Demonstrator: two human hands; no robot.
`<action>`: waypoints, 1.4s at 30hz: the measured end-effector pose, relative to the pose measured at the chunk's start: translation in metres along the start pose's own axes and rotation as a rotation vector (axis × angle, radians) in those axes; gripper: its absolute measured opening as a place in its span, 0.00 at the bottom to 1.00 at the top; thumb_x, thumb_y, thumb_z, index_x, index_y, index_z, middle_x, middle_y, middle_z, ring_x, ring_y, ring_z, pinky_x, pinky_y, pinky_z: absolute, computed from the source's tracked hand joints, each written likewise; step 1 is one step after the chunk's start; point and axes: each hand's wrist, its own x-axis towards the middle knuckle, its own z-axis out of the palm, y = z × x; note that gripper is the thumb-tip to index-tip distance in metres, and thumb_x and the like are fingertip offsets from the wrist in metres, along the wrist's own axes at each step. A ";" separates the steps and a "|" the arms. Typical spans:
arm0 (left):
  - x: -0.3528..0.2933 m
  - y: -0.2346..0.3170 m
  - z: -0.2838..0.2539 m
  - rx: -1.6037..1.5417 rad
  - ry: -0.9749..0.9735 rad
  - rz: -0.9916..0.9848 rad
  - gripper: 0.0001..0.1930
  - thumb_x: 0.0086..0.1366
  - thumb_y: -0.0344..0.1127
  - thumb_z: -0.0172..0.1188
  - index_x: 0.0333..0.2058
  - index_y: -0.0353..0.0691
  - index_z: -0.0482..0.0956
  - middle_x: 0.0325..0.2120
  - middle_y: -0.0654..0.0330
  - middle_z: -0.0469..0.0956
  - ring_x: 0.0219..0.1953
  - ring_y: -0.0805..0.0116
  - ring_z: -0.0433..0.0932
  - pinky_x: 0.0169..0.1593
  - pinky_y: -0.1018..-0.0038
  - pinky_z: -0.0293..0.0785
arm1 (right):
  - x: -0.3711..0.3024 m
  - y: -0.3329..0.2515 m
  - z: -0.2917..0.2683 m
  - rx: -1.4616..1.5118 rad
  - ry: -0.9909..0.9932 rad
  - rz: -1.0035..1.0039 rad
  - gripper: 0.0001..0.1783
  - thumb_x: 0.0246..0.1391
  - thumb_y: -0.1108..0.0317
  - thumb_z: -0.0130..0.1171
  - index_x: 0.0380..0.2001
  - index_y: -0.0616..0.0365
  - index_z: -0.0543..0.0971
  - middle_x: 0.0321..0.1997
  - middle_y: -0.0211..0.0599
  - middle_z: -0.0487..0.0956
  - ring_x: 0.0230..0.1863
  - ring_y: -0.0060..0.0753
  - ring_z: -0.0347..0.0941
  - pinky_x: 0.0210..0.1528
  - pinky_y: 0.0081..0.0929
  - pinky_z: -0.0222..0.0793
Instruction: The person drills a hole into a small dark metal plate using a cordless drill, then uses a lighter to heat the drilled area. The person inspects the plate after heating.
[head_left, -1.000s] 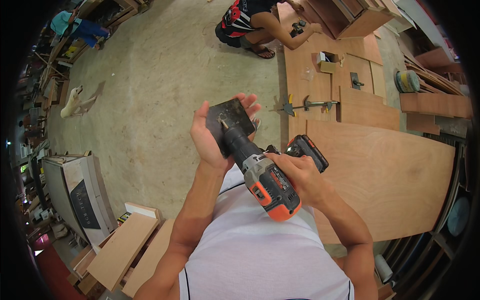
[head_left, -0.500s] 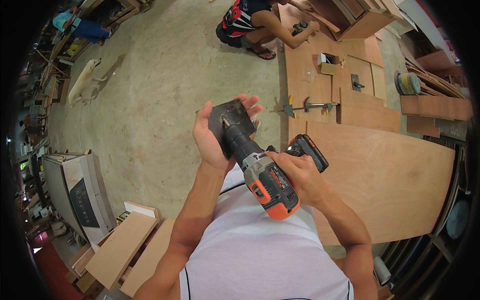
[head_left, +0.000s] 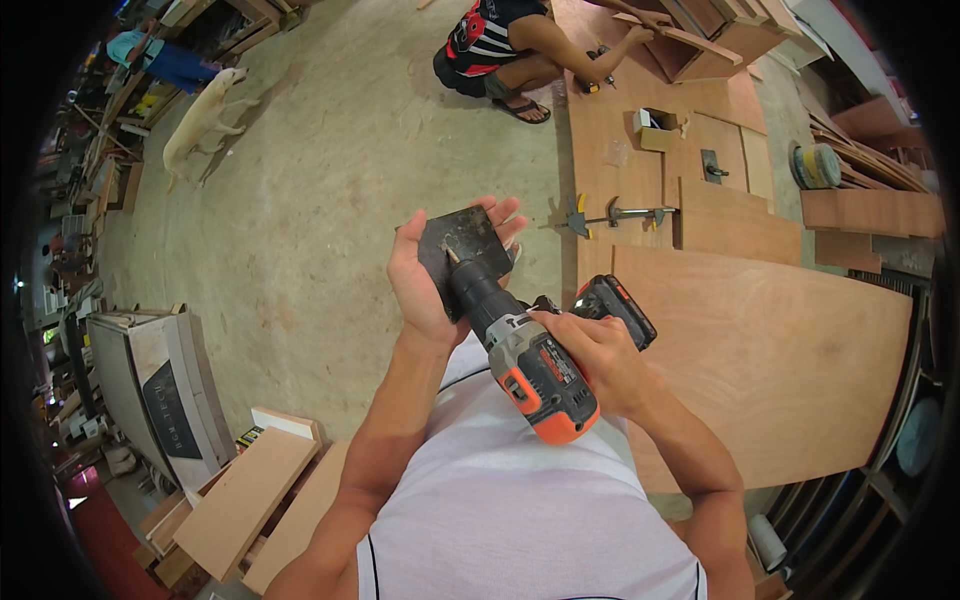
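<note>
Concrete floor (head_left: 300, 300) spreads left of the hands; big plywood sheet (head_left: 770, 360) on the right, its left edge passing behind the battery of the cordless drill (head_left: 545, 375). One drill, right hand (head_left: 605, 360) wrapped round its handle. One square black plate (head_left: 478, 232), left hand (head_left: 415, 285) cupped under, thumb and fingers curled at its edges; bit tip over plate, contact unclear. One bar clamp (head_left: 625, 213). Versus earlier: hands about same, dog (head_left: 207, 118) farther up the floor.

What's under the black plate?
The left hand: thumb side shows along the plate's left edge, fingertips beyond its upper right. Most of the palm and the plate's underside are hidden, so whether anything else sits between can't be seen.
</note>
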 end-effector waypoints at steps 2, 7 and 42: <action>-0.001 0.001 0.001 0.013 -0.016 -0.002 0.37 0.72 0.59 0.39 0.59 0.26 0.71 0.59 0.41 0.76 0.60 0.49 0.77 0.61 0.63 0.73 | 0.000 0.000 0.000 -0.003 0.008 -0.007 0.29 0.47 0.71 0.68 0.54 0.67 0.77 0.36 0.44 0.83 0.28 0.43 0.82 0.27 0.34 0.74; -0.003 0.003 -0.003 -0.008 -0.061 -0.032 0.38 0.72 0.61 0.40 0.59 0.26 0.71 0.59 0.40 0.76 0.60 0.48 0.76 0.63 0.61 0.71 | -0.005 0.005 0.007 -0.002 0.005 -0.003 0.29 0.47 0.71 0.68 0.54 0.68 0.77 0.36 0.44 0.84 0.28 0.42 0.82 0.27 0.35 0.75; -0.005 0.002 -0.025 -0.097 -0.174 -0.060 0.44 0.74 0.62 0.38 0.64 0.18 0.63 0.63 0.33 0.69 0.62 0.45 0.74 0.70 0.57 0.66 | -0.003 0.001 0.013 -0.032 -0.004 -0.046 0.28 0.47 0.71 0.68 0.54 0.66 0.78 0.33 0.42 0.83 0.28 0.42 0.82 0.27 0.34 0.75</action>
